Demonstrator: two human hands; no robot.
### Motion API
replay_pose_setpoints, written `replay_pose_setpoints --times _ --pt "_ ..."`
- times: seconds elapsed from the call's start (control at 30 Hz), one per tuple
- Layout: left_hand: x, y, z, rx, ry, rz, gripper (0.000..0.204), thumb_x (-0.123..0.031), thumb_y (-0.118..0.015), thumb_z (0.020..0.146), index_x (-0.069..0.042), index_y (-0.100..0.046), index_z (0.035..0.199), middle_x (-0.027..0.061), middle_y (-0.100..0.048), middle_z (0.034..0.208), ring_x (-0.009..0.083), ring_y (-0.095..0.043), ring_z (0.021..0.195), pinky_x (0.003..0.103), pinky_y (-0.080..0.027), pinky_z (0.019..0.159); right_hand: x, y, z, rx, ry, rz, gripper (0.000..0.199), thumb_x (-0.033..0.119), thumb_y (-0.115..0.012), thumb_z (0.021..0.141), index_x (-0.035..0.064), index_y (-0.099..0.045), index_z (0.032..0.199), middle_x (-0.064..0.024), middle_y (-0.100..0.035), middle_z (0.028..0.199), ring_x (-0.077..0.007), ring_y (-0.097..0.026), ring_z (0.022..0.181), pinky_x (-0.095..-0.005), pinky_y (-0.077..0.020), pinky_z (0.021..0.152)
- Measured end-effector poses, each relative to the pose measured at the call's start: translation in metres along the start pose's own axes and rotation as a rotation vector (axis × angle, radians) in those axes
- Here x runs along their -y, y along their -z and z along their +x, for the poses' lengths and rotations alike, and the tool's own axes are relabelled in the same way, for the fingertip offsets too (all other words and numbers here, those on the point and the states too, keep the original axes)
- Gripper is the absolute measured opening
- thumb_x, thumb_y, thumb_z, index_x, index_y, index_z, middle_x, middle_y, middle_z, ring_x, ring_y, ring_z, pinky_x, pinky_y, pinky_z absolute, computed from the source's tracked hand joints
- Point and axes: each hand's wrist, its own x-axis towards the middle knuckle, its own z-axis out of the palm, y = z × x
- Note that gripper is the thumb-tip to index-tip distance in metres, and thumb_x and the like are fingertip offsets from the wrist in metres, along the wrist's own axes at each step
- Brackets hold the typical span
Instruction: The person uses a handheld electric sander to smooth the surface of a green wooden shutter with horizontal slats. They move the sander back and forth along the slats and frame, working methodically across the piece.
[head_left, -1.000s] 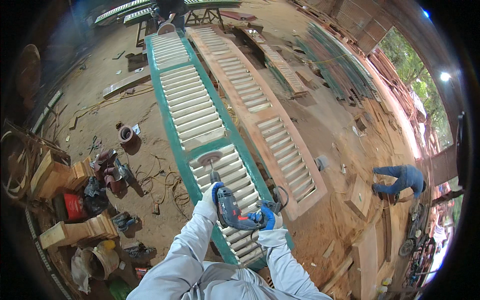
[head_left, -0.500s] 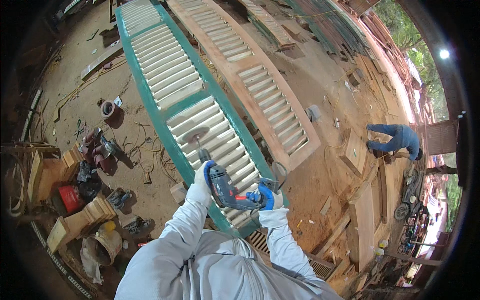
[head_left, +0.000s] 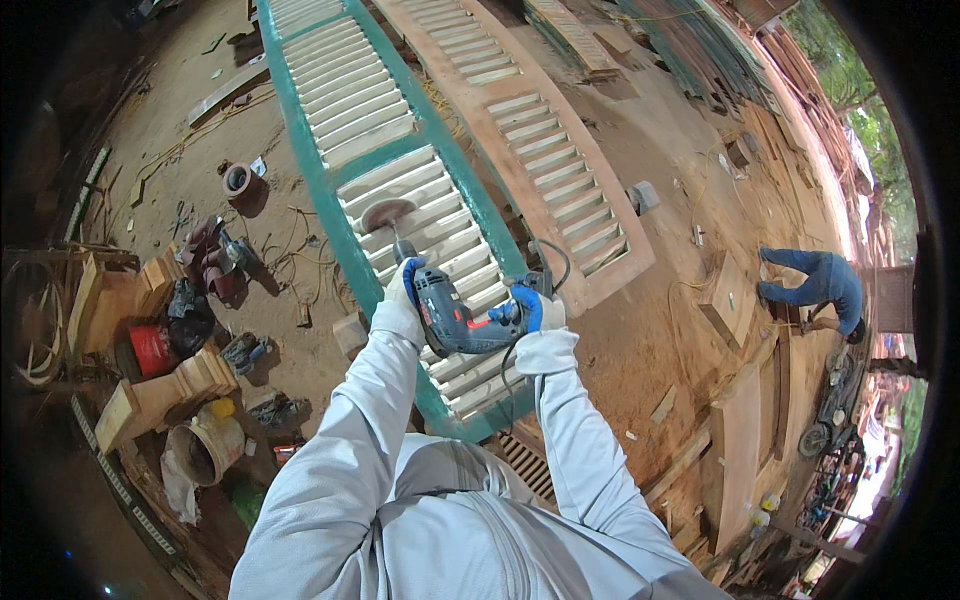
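Note:
A dark blue-grey power drill (head_left: pixel 447 312) with red marks lies across both my hands. My left hand (head_left: pixel 403 287), in a blue and white glove, is wrapped round its front end. My gloved right hand (head_left: pixel 537 306) grips the rear handle, where a black cord loops out. A brownish round sanding disc (head_left: pixel 388 214) on the drill's shaft is over the pale slats of a green-framed louvred shutter (head_left: pixel 328 205). Whether the disc touches the slats I cannot tell.
A bare-wood louvred shutter (head_left: pixel 610 262) lies to the right of the green one. At left are a clay pot (head_left: pixel 238 180), wood blocks (head_left: pixel 150 412), a bucket (head_left: pixel 192 455) and loose cords. Planks (head_left: pixel 735 465) and a bent-over person in blue (head_left: pixel 825 280) are at right.
My hands and the drill have moved slightly up and to the left over the slats, with the disc further along the panel. The whole view has also shifted a little.

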Motion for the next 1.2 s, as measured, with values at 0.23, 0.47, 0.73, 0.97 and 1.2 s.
replay_pose_setpoints --times 0.23,0.47,0.73,0.97,1.2 --pt "-0.003 -0.014 -0.075 -0.004 0.009 0.038 0.032 -0.039 -0.059 0.088 -0.008 -0.067 0.086 0.0117 -0.067 0.073 0.0312 -0.066 0.064 0.05 -0.057 0.065 -0.012 0.013 -0.046 0.119 -0.042 0.071 0.009 0.006 -0.064 0.089 -0.0001 -0.064 0.096 -0.008 -0.059 0.065 -0.0217 -0.06 0.055 -0.0409 -0.0574 0.064" --pt "0.047 0.054 -0.115 0.095 0.019 -0.027 0.035 -0.039 -0.056 0.089 -0.006 -0.066 0.085 0.0154 -0.07 0.079 0.0334 -0.068 0.072 0.046 -0.057 0.072 -0.012 0.045 -0.129 0.439 -0.086 0.157 0.031 0.01 -0.06 0.094 -0.0074 -0.056 0.119 -0.0098 -0.062 0.075 -0.0232 -0.066 0.074 -0.0394 -0.0563 0.084" --pt "0.042 0.065 -0.106 0.076 0.139 0.117 0.021 -0.027 -0.058 0.09 -0.008 -0.065 0.093 0.0122 -0.069 0.082 0.028 -0.068 0.073 0.044 -0.057 0.071 -0.021 0.111 -0.212 0.426 -0.053 -0.008 0.067 0.007 -0.075 0.085 0.0013 -0.044 0.145 -0.0098 -0.066 0.12 -0.0192 -0.064 0.106 -0.0334 -0.0503 0.096" --pt "0.0 0.101 -0.04 0.378 -0.384 0.99 0.02 -0.014 -0.056 0.092 -0.004 -0.068 0.104 0.0081 -0.068 0.093 0.0206 -0.067 0.083 0.036 -0.054 0.077 -0.017 0.169 -0.285 0.144 -0.436 -0.391 0.058 0.009 -0.073 0.088 0.0 -0.047 0.139 -0.007 -0.068 0.091 -0.016 -0.066 0.074 -0.0306 -0.0565 0.068" --pt "-0.08 0.084 -0.094 0.232 0.305 0.361 0.019 -0.024 -0.06 0.091 -0.007 -0.062 0.1 0.0106 -0.069 0.088 0.0262 -0.068 0.076 0.041 -0.058 0.074 -0.082 0.155 -0.411 -0.227 -0.413 -0.606 0.048 0.016 -0.067 0.094 0.0 -0.051 0.137 -0.0116 -0.07 0.094 -0.0171 -0.067 0.076 -0.0297 -0.0533 0.065"
